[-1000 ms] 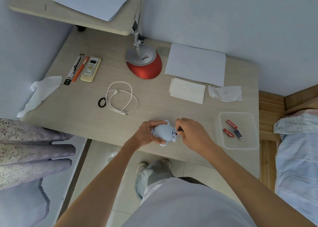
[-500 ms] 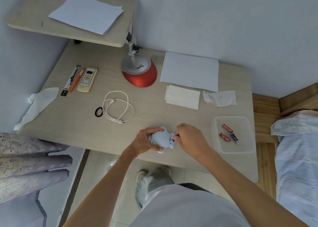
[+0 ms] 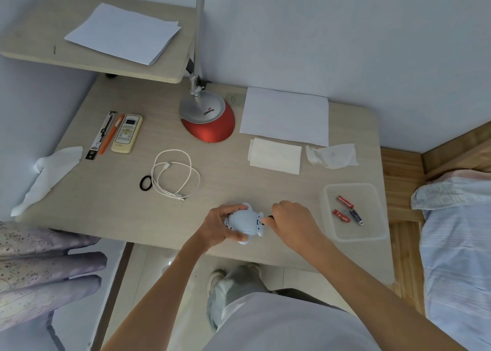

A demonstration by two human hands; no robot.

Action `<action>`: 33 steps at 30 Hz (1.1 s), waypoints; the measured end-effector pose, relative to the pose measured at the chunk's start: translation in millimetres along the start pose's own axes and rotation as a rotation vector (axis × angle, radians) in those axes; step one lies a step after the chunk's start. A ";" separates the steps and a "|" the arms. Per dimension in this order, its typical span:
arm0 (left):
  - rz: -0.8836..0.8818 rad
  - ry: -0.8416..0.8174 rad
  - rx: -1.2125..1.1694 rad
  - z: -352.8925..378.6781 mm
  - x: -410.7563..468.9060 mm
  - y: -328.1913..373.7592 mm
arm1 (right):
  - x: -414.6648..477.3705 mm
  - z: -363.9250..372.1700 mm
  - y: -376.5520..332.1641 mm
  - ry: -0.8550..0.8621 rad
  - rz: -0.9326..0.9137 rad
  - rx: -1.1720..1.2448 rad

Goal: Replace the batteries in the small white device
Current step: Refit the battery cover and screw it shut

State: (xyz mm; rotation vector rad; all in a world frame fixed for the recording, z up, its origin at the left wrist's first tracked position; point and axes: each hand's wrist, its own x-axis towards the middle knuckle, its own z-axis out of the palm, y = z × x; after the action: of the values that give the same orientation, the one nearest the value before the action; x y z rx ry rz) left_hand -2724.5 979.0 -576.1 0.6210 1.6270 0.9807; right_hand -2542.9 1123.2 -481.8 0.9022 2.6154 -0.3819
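Down at the right end of the desk [image 3: 239, 180] sits a clear plastic container [image 3: 329, 233] with three batteries in it: a red battery [image 3: 345, 201] toward the back, a second red battery [image 3: 342, 216] in front of it, and a blue-and-black battery [image 3: 356, 217] just beside that second one, all lying flat and loose on the bottom. The small white device [image 3: 245, 221] is near the front edge of the desk, left of the container and apart from it, back side up. The left hand [image 3: 221, 225] is wrapped around the device's left end, fingers over the top and thumb along the near side, clamped on it. The right hand [image 3: 291, 221] is curled closed at the device's right end, with its fingertips pinched on something small and dark at the edge of the device; what that is cannot be told. Further back lie a white charging cable [image 3: 175, 175] in a loose coil, a black hair tie [image 3: 145, 183], a remote control [image 3: 127, 133], a red-based desk lamp [image 3: 208, 119], a sheet of paper [image 3: 285, 115], a folded tissue [image 3: 275, 155] and a crumpled tissue [image 3: 332, 155]. Compared with a second ago, both hands hold much the same grip on the device at the same spot on the desk, the batteries lie as they did, and only the camera has tipped, bringing more of the upper shelf [image 3: 39, 31] into view.
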 end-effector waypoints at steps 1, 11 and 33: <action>0.000 -0.001 -0.001 0.0 0.0 0.1 | 0.4 1.1 0.3 0.003 -0.011 -0.015; 0.001 -0.007 0.005 -0.6 0.2 -0.4 | -1.9 4.8 1.9 0.047 -0.115 0.126; 0.007 -0.014 0.013 -1.3 -1.1 -0.5 | -2.4 7.7 1.8 0.015 -0.121 0.146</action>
State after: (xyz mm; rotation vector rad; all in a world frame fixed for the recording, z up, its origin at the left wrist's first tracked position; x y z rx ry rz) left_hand -2725.4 977.5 -575.9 0.6414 1.6214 0.9698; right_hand -2538.1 1120.5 -488.0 0.7964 2.6916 -0.6062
